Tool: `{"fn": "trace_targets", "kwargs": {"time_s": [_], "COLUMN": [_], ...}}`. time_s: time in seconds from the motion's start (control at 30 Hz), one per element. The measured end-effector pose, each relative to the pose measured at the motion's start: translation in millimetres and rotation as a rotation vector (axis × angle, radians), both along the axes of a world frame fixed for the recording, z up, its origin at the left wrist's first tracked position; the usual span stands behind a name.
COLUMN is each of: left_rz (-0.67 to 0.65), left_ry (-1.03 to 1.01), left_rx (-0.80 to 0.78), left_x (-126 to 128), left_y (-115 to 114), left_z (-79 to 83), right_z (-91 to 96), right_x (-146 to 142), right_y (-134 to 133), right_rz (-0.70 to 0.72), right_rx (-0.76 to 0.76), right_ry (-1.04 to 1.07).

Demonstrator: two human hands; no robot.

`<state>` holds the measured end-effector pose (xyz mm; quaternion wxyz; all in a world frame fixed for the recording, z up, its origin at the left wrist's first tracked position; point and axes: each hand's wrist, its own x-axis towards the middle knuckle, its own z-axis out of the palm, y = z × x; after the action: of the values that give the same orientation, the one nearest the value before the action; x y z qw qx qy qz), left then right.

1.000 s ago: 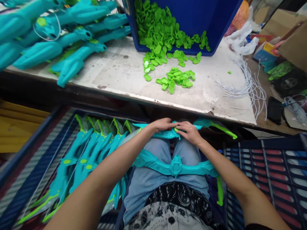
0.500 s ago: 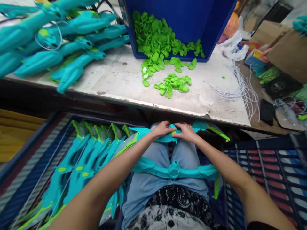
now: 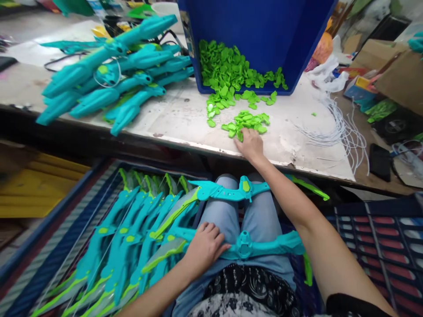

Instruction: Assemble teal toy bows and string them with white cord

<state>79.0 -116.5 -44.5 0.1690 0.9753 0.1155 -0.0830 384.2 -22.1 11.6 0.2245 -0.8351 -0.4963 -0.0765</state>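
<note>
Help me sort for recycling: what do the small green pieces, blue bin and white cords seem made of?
Small green pieces: likely moulded plastic, slightly glossy; repeated shapes, bright glints.
Blue bin: probably hard plastic, smooth; even colour, rigid-looking walls.
White cords: perhaps textile or plastic, matt-looking; loose curves suggest flexibility, too thin to tell.

Rectangular blue plastic bin (image 3: 261, 35): on white worktable (image 3: 185, 108), behind small green plastic clips (image 3: 246, 119), right of piled teal plastic bow frames (image 3: 77, 75).

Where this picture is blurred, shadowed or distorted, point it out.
Head view throughout: the yellow stack at left looks blurred; deep shadow lies under the workbench; apparent wide-angle distortion stretches the outer areas; the right hand and green plastic pieces look fairly clear.
</note>
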Motion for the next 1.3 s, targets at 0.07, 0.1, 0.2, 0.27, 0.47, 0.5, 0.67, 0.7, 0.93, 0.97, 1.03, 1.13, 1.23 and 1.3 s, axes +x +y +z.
{"fn": "trace_targets", "kwargs": {"time_s": [0.07,0.1,0.2,0.27,0.47,0.5,0.67,0.7,0.93,0.97,1.03,1.13,1.23,1.3], "left_rz": [0.011,0.015,0.073,0.162,0.239,0.227,0.286,0.303,0.274,0.301,0.371,0.458,0.506,0.514], "left_ry": [0.071,0.102,0.109,0.032,0.153,0.212,0.2,0.185,0.212,0.231,0.286,0.352,0.372,0.383], "left_rx": [-0.03,-0.06,-0.201,-0.316,-0.689,-0.74,-0.851,-0.862,-1.145,-1.213,-1.347,-1.465,-1.498,-1.497], "left_x": [-6,-7,-7,1,46,51,69,72,84,82,79,78,80,82], "left_y": [-5,-6,-3,1,0,-2,-10,-10,5,8,12,12,10,10], "left_z": [0.6,1.5,4.7,6.2,-1.4,-4.7,-18.8,-19.5,-12.6,-13.3,-16.4,-21.4,-23.3,-23.2], "right_z": [-1.0,0.6,12.7,23.3,35.5,33.4,13.8,10.1,4.7,3.7,-3.1,-24.9,-49.5,-60.7], "right_x": [0,3,28,51,82,78,56,54,19,5,-31,-85,-117,-124], "right_y": [-1,-5,-31,-51,-89,-92,-101,-102,-142,-157,-191,-244,-277,-283], "right_rz": [0.004,0.008,0.075,0.196,0.218,0.152,0.113,0.125,0.208,0.283,0.458,0.625,0.591,0.56], "right_rx": [0.002,-0.002,-0.076,-0.2,-0.367,-0.317,-0.168,-0.152,-0.03,-0.017,-0.019,-0.062,-0.043,-0.017], "right_ry": [-0.002,0.004,0.031,0.07,0.159,0.126,-0.026,-0.05,0.01,0.061,0.169,0.236,0.185,0.15]}}
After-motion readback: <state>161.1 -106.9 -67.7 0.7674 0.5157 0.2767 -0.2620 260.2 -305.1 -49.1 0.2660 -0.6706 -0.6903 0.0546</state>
